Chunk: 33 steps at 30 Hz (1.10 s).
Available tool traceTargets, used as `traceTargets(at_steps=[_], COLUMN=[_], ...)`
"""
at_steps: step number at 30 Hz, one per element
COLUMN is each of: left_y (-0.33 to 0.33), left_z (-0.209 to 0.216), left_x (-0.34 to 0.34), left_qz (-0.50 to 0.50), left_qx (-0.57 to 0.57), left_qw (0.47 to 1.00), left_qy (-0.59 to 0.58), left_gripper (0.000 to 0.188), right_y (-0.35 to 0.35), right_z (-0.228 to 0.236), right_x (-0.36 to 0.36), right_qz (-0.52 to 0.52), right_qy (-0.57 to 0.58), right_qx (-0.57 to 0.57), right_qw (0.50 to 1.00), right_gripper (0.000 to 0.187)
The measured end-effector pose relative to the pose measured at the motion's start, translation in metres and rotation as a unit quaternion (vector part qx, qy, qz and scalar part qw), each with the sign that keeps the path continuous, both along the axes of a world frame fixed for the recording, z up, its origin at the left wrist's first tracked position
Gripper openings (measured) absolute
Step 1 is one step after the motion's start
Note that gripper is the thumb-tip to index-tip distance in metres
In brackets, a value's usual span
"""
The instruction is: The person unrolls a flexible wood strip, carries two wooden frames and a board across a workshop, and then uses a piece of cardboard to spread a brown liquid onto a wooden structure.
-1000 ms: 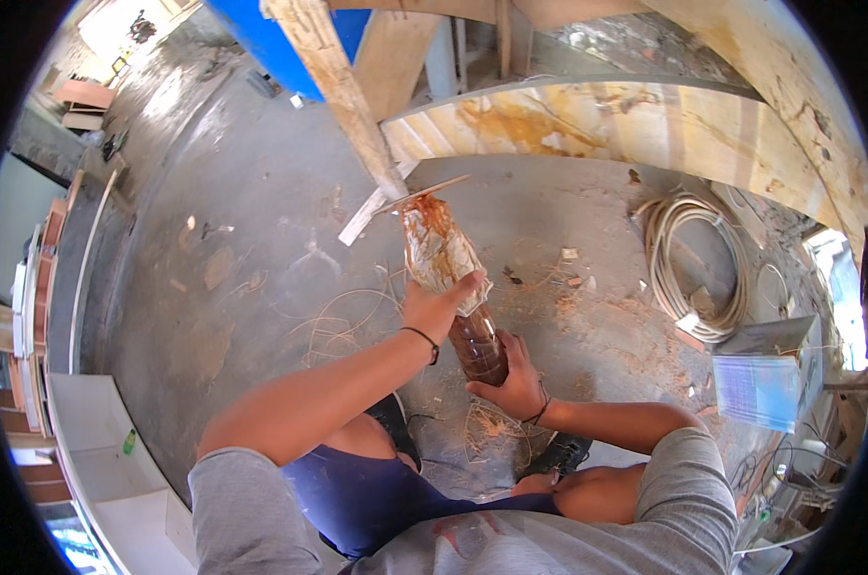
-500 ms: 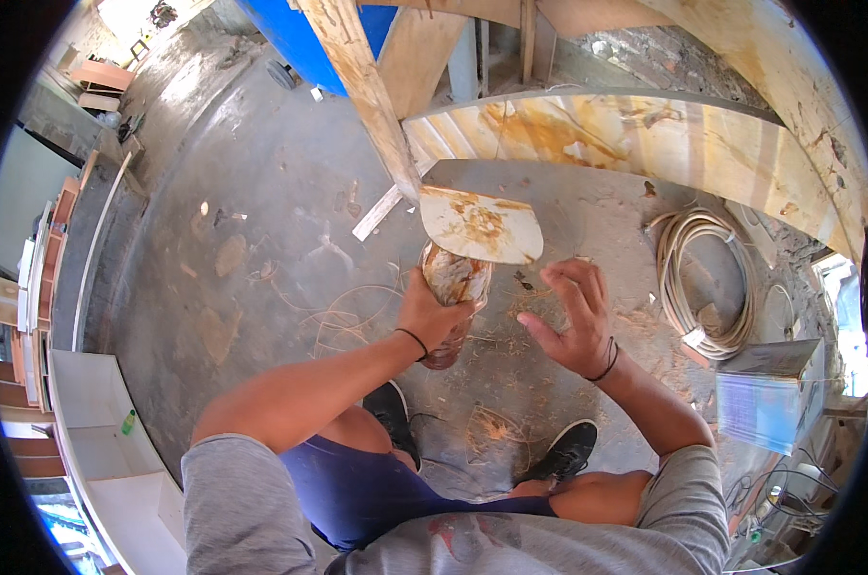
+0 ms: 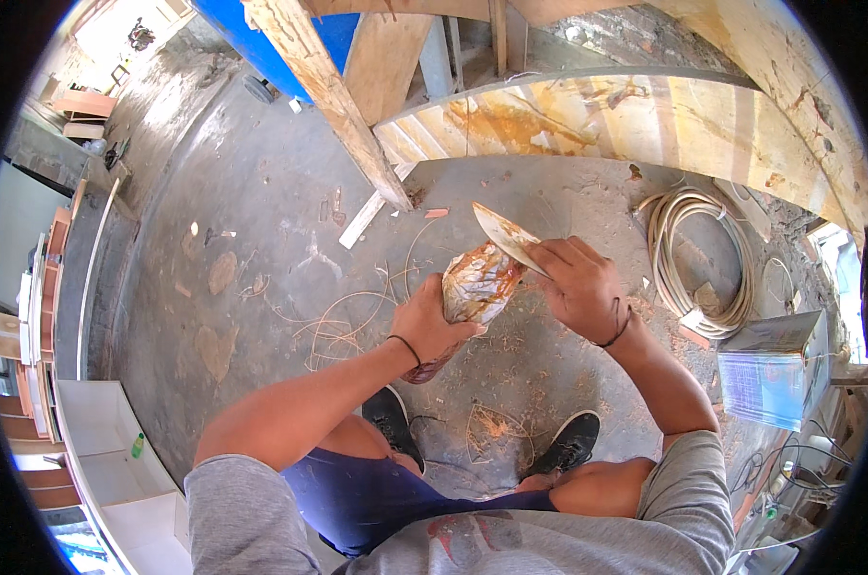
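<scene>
My left hand [image 3: 432, 321] is closed around a stained bottle-shaped container [image 3: 479, 286]. Its upper part looks pale, crinkled and smeared amber, while a reddish-brown end [image 3: 429, 368] sticks out below the hand. It is held tilted, top toward the upper right. Pinched in my right hand [image 3: 579, 290] is a thin cream-coloured flat piece [image 3: 503, 235] with a rounded edge and brown smears. That piece stands almost edge-on at the container's top and seems to touch it. The right fingertips are partly hidden behind the hand.
A curved, amber-stained panel [image 3: 587, 120] spans the far side, with a wooden post [image 3: 328, 96] slanting down beside it. To the right lie a coiled hose [image 3: 659, 259] and a box [image 3: 764, 374]. White shelving [image 3: 117, 460] stands at left. Strands and shavings litter the concrete floor [image 3: 261, 192].
My right hand has moved from open and apart to holding the flat piece. The piece has turned from face-up to nearly edge-on. The container tilts further right, and the view has shifted slightly.
</scene>
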State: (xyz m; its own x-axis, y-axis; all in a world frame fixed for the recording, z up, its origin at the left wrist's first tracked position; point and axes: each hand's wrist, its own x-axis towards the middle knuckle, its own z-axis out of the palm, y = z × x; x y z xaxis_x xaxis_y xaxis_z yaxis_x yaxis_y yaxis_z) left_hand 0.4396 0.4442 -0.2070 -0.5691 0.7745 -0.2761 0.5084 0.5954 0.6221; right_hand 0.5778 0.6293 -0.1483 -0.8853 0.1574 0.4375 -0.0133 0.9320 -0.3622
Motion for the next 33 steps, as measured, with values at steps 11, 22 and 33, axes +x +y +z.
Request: traceTargets(at_steps=[11,22,33], left_y=[0.002,0.007,0.014], left_z=[-0.002,0.001,0.006], left_x=[-0.007,-0.013,-0.012], left_qz=[-0.052,-0.107,-0.119], left_qx=[0.054,0.052,-0.007], left_qw=[0.997,0.993,0.992], left_qy=[-0.034,-0.022,-0.040], left_gripper=[0.064,0.063,0.068], right_y=[0.013,0.033,0.041], right_z=[0.015,0.015,0.001], right_x=[0.016,0.034,0.038], right_qz=[-0.021,-0.084,-0.174], right_qy=[0.014,-0.019,0.012], right_qx=[-0.104,-0.142,-0.133], right_qw=[0.994,0.986,0.976], right_gripper=[0.018,0.022,0.021])
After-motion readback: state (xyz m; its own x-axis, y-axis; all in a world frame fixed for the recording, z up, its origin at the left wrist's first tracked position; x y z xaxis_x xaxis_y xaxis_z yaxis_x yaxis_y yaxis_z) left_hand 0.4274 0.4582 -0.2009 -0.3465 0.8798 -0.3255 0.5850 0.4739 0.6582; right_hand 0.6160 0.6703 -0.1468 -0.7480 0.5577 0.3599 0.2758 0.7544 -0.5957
